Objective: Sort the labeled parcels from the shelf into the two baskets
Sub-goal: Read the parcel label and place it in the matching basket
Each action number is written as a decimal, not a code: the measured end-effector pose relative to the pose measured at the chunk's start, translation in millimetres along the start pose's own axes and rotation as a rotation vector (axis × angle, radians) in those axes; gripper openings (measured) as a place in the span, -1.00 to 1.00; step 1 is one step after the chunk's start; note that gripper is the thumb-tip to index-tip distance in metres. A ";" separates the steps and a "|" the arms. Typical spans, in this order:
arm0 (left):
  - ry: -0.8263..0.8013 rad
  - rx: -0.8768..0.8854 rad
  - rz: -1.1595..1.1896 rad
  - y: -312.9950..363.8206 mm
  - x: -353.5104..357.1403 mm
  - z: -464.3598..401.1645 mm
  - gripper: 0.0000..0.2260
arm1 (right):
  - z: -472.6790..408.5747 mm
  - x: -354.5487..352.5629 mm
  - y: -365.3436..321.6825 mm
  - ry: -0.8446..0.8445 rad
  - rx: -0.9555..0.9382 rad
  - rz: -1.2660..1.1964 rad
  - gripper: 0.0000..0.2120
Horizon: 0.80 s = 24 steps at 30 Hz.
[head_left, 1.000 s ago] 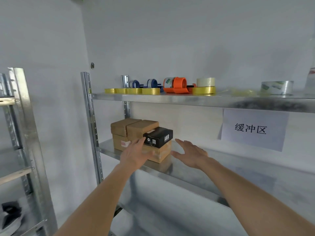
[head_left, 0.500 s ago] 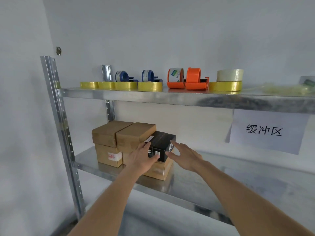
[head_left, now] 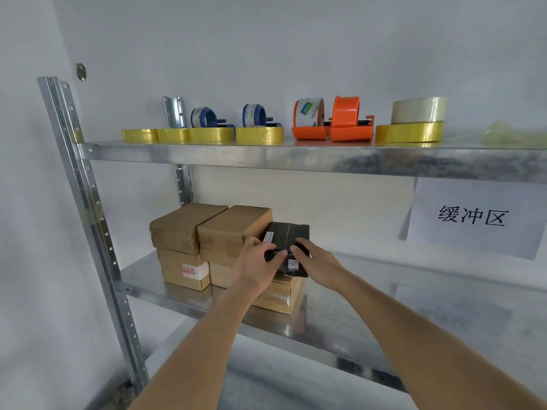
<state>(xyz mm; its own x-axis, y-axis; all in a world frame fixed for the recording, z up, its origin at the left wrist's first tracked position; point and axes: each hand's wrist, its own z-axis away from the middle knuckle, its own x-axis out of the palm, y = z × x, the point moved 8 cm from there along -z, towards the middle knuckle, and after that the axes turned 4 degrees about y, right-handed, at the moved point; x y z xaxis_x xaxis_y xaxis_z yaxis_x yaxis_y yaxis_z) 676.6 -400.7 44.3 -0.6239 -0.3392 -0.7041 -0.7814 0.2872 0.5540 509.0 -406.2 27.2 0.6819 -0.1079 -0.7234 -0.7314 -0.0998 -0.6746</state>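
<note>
Two bare forearms reach up from the bottom edge, no sleeves anywhere along them. The left hand [head_left: 257, 269] and right hand [head_left: 321, 263] wear no gloves, rings or watch. Fingers [head_left: 302, 247] bare, nails short.

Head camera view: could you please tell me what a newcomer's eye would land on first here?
Both hands, left hand and right hand, grip a black parcel atop the brown cardboard boxes on the lower metal shelf. Above, two orange tape dispensers stand out among yellow tape rolls on the upper shelf. A white paper sign hangs at right.
</note>
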 end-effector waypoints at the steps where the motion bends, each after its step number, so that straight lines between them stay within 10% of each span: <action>1: 0.007 -0.015 0.038 -1.6 1.4 -2.0 -0.68 | -1.0 -0.7 1.0 0.011 -0.001 -0.029 -0.46; 16: -0.009 -0.101 0.356 15.0 23.4 -9.7 -0.52 | 10.7 -46.7 22.7 0.293 0.069 -0.249 -0.72; 24: -0.215 -0.028 0.588 71.7 67.3 9.0 -0.03 | 39.0 -105.8 62.6 0.435 0.122 -0.225 -0.28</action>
<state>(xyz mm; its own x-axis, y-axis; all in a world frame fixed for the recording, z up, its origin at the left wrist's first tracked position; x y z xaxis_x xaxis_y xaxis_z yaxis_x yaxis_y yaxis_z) 578.8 -394.8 32.7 -0.9350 0.0569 -0.3499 -0.3102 0.3467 0.8852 391.1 -362.4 55.7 0.7401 -0.5022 -0.4473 -0.5431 -0.0541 -0.8379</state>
